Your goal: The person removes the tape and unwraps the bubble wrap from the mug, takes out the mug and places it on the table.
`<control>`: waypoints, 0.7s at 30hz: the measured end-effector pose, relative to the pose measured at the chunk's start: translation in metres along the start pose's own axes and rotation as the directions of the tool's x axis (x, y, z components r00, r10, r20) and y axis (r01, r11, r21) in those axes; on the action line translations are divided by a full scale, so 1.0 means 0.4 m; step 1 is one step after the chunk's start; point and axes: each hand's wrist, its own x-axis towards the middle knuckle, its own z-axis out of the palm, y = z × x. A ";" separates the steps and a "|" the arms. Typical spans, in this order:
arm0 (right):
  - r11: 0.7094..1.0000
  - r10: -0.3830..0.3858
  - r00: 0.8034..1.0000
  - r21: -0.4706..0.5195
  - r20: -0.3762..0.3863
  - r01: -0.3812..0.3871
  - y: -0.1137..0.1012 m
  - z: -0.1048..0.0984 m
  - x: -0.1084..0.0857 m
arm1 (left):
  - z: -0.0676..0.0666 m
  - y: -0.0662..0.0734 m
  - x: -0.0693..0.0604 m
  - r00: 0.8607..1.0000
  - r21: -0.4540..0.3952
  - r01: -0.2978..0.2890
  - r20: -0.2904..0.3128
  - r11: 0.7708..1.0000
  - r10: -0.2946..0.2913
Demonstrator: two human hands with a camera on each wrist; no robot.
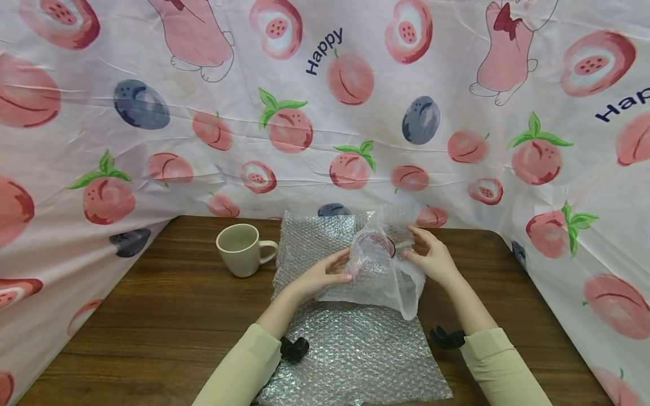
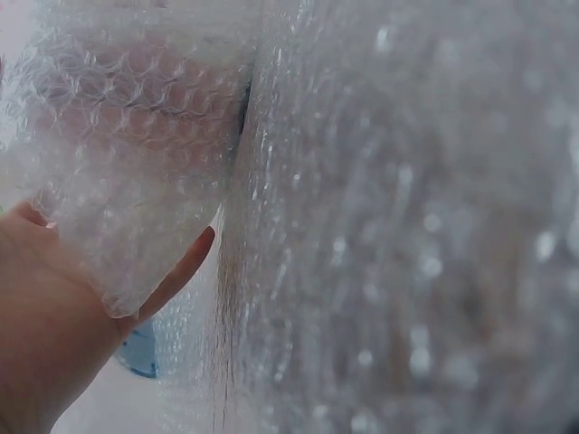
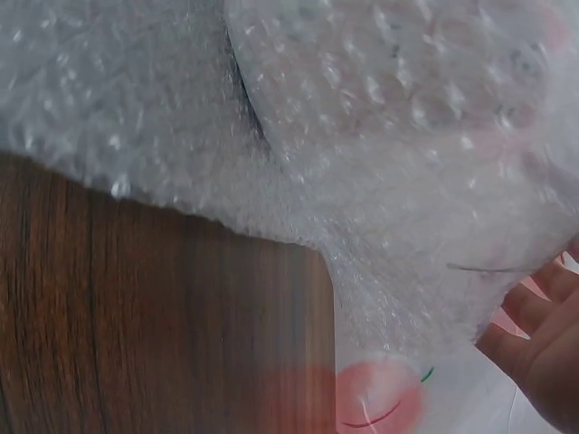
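Observation:
A bubble-wrapped bundle sits over the middle of a large bubble wrap sheet. Through its clear layers shows a pinkish, rounded thing with a dark curved edge; its kind is hard to tell. My left hand holds the bundle's left side, thumb in front and fingers partly hidden behind the wrap. In the left wrist view the film passes between that thumb and the fingers. On the other side my right hand touches the wrap's edge with fairly straight, spread fingers. A loose corner of film hangs toward me.
A cream mug stands upright left of the sheet, its handle toward it. Brown wood tabletop lies around the sheet. A fruit-printed cloth hangs behind the table and along both sides.

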 end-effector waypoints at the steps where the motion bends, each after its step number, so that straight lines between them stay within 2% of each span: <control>1: 1.000 0.001 1.000 -0.012 0.013 -0.001 -0.001 -0.001 -0.002 | 0.000 0.000 0.000 1.000 0.002 0.003 0.003 1.000 -0.003; 7: 0.999 0.004 0.996 -0.040 0.085 0.000 0.000 -0.009 -0.014 | -0.004 0.003 -0.006 1.000 -0.004 0.005 0.025 1.000 -0.005; 13: 0.997 0.000 0.991 -0.079 0.137 0.011 0.012 -0.022 -0.026 | -0.012 0.004 -0.013 0.998 0.015 -0.022 0.058 1.000 0.021; 21: 0.999 0.003 0.976 -0.045 0.216 0.007 0.026 -0.035 -0.046 | -0.017 0.005 -0.022 0.996 0.001 -0.068 0.061 0.998 0.068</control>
